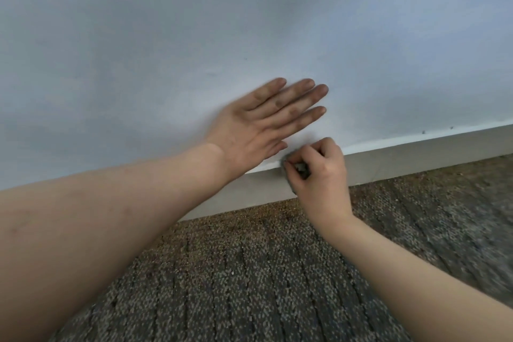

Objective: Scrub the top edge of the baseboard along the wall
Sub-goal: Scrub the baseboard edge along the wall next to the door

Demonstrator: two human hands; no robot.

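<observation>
A pale baseboard [416, 153] runs along the foot of the wall, rising toward the right. Its thin white top edge [388, 141] shows to the right of my hands. My right hand [319, 172] is curled around a small dark grey scrubbing pad [301, 168], pressed at the baseboard's top edge. Most of the pad is hidden inside the fingers. My left hand [261, 122] lies flat on the wall just above and left of it, fingers spread and pointing right. Its thumb nearly touches my right hand.
The light blue-grey wall [194, 36] fills the upper half of the view. Speckled brown-grey carpet [263, 272] with dark stripes covers the floor below the baseboard. Two small dark specks [424, 132] sit on the top edge farther right.
</observation>
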